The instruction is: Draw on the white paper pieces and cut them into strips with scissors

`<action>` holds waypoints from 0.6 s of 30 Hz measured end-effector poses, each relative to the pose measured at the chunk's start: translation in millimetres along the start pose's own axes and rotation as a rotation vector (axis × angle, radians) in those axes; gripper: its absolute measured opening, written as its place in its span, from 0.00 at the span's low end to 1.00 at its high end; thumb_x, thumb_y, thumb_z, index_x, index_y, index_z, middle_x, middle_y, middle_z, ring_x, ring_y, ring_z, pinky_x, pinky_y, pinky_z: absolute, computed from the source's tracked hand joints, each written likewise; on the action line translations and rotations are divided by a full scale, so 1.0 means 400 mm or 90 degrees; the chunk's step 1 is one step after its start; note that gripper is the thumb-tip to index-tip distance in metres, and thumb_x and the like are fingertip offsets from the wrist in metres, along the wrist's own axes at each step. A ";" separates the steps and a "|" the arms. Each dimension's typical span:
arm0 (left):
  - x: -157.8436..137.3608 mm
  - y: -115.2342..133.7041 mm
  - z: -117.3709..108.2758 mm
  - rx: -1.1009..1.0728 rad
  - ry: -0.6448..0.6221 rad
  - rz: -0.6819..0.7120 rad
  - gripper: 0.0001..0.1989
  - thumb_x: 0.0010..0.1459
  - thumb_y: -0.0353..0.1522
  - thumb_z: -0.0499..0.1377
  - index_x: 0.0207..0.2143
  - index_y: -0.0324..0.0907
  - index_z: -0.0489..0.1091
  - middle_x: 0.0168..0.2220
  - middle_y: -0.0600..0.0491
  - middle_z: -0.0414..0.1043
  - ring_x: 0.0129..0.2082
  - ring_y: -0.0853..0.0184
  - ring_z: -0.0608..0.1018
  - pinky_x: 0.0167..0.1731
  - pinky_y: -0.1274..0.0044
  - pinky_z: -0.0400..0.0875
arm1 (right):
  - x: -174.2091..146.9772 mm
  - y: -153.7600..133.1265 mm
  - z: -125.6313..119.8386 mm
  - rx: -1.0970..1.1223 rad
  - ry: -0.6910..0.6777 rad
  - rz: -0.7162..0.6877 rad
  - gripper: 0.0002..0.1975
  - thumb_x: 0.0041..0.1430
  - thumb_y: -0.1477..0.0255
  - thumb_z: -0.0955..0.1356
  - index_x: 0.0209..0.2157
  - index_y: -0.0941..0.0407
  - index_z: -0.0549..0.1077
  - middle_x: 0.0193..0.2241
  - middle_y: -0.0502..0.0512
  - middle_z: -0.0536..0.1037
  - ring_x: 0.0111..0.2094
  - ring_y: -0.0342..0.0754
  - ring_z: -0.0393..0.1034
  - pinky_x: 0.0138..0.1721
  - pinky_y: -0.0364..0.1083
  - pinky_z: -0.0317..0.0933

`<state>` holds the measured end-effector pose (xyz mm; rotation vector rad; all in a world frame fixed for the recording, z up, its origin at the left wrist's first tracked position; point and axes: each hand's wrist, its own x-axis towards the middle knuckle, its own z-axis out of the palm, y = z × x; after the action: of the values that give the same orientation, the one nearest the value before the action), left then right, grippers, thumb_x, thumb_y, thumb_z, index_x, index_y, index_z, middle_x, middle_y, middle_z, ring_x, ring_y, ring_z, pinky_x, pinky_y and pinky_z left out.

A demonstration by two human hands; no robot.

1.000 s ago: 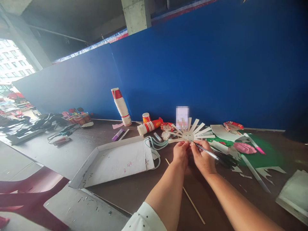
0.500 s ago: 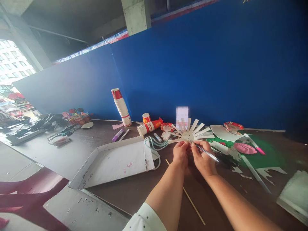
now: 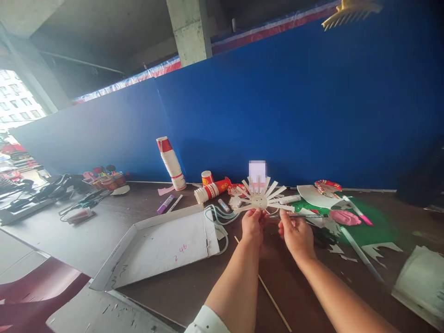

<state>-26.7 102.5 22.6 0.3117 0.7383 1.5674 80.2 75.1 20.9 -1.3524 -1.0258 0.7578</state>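
Note:
A white paper cutout (image 3: 259,201) with strips fanned around a round centre, on which a small face is drawn, is pinched at its lower edge by my left hand (image 3: 253,224). My right hand (image 3: 297,237) is closed just right of the cutout, its thumb near the lower strips. A pen (image 3: 314,215) runs nearly level through the thumb and fingers of this hand; the exact grip is partly hidden. Below the hands, a thin wooden stick (image 3: 274,301) lies on the dark table (image 3: 225,282).
Left of my hands lies a shallow white box lid (image 3: 156,247) beside a coiled cable (image 3: 222,215). Stacked paper cups (image 3: 171,164) lean at the blue partition (image 3: 277,101). Markers (image 3: 360,252), paper scraps (image 3: 386,249) and a pink piece (image 3: 345,217) lie right.
My right hand has moved right, away from the cutout's centre, and the pen has swung from slanting to nearly level. My left hand keeps hold of the cutout. The view has tilted up slightly.

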 end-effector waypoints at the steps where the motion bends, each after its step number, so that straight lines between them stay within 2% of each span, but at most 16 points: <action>1: 0.000 0.001 0.000 -0.002 0.001 0.001 0.11 0.50 0.25 0.70 0.25 0.37 0.69 0.26 0.54 0.70 0.26 0.74 0.74 0.29 0.82 0.70 | 0.001 0.000 0.001 0.016 0.003 0.038 0.26 0.50 0.48 0.74 0.18 0.54 0.69 0.13 0.53 0.73 0.14 0.46 0.68 0.16 0.43 0.61; 4: 0.001 0.003 0.000 -0.008 0.008 0.006 0.12 0.48 0.25 0.71 0.25 0.37 0.69 0.25 0.55 0.69 0.26 0.74 0.73 0.29 0.82 0.68 | 0.008 0.004 0.009 0.087 0.034 0.155 0.24 0.55 0.52 0.74 0.18 0.55 0.69 0.14 0.52 0.73 0.14 0.43 0.67 0.13 0.41 0.62; 9: 0.004 0.007 -0.002 -0.001 0.019 0.017 0.14 0.45 0.27 0.73 0.25 0.38 0.68 0.25 0.56 0.69 0.25 0.75 0.71 0.30 0.82 0.66 | 0.019 0.001 0.017 0.238 0.041 0.311 0.14 0.64 0.65 0.69 0.27 0.56 0.70 0.19 0.50 0.78 0.16 0.40 0.70 0.15 0.37 0.66; 13: 0.005 0.008 -0.003 0.012 0.003 0.029 0.17 0.42 0.30 0.75 0.25 0.38 0.68 0.25 0.57 0.68 0.25 0.76 0.70 0.30 0.82 0.65 | 0.026 -0.008 0.007 0.322 0.015 0.367 0.07 0.64 0.70 0.70 0.31 0.55 0.71 0.21 0.50 0.80 0.19 0.41 0.74 0.17 0.36 0.70; 18: -0.003 0.010 0.000 0.041 -0.031 0.033 0.21 0.35 0.35 0.77 0.28 0.39 0.71 0.26 0.56 0.70 0.25 0.75 0.70 0.28 0.81 0.64 | 0.036 0.001 0.002 0.375 0.012 0.372 0.08 0.61 0.75 0.72 0.31 0.54 0.70 0.18 0.46 0.77 0.17 0.39 0.73 0.18 0.35 0.71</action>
<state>-29.7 101.4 25.5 0.4178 0.7488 1.5823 85.3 88.7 22.6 -1.1261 -0.3207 1.3535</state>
